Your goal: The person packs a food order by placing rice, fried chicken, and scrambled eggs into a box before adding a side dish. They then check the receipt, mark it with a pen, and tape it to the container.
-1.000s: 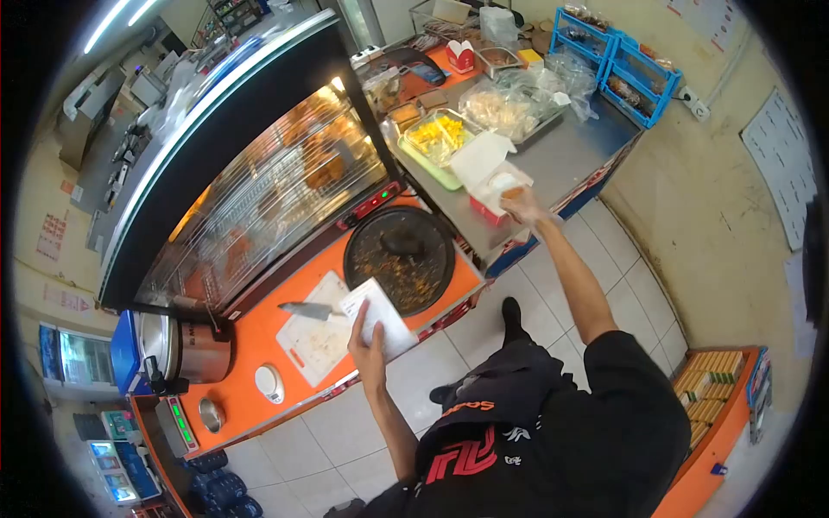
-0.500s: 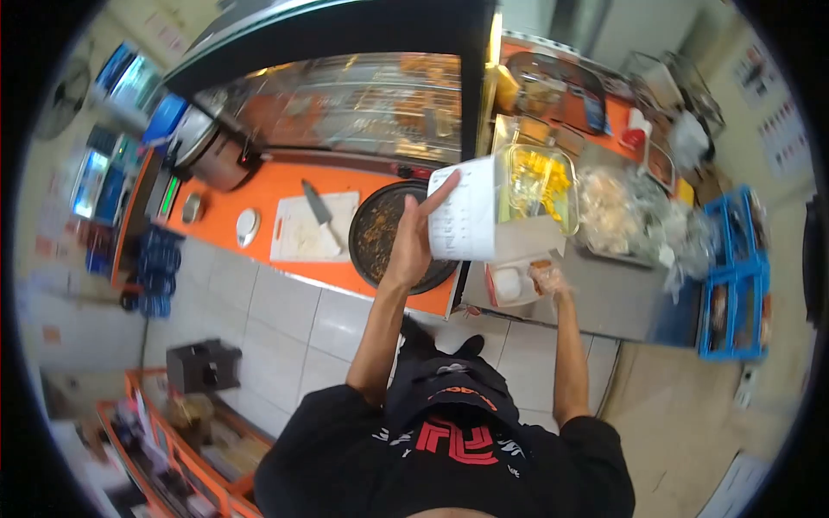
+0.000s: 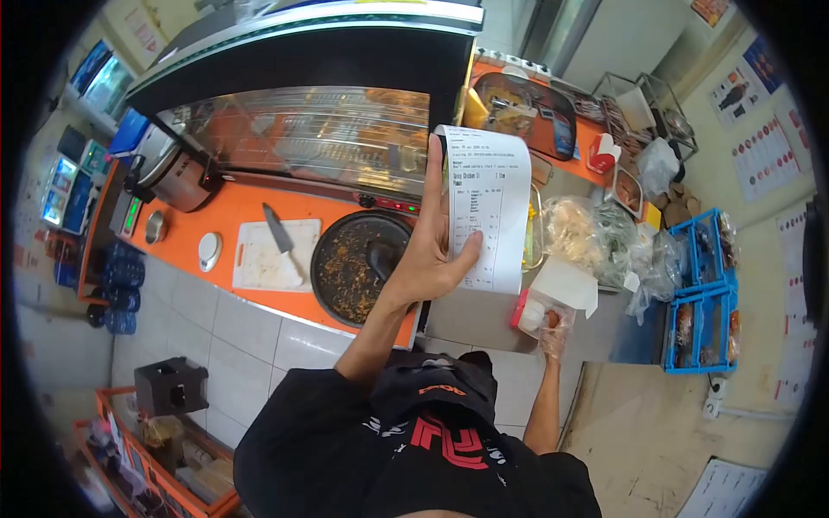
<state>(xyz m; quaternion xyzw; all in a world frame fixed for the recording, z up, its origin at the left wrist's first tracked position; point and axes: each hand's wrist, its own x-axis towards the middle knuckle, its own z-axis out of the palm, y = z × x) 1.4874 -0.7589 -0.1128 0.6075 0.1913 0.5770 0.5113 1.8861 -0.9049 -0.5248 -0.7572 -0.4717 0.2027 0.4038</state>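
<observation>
My left hand [image 3: 436, 255] holds up a white printed receipt [image 3: 494, 207], its thumb across the front and a finger along the left edge. My right hand [image 3: 553, 335], in a clear plastic glove, is at an open white and red food box [image 3: 566, 289]. Its fingers close on a brown piece of food [image 3: 553, 319] inside the box, beside a white rounded item [image 3: 531, 313]. Left of my left hand lies a round black stone-like plate [image 3: 341, 268] with brown crumbs and a dark rounded object on it.
A knife [image 3: 276, 227] lies on a white cutting board [image 3: 250, 259]. Behind the orange counter [image 3: 186, 259] stands a glass display case [image 3: 302, 129]. Bags of food [image 3: 570, 226] and blue crates [image 3: 704, 328] are at the right; a cooker [image 3: 173, 173] stands left.
The view has shifted. The receipt is now upright and faces me, with my left thumb over its front. More of the box's raised lid shows, and my right hand remains at the box.
</observation>
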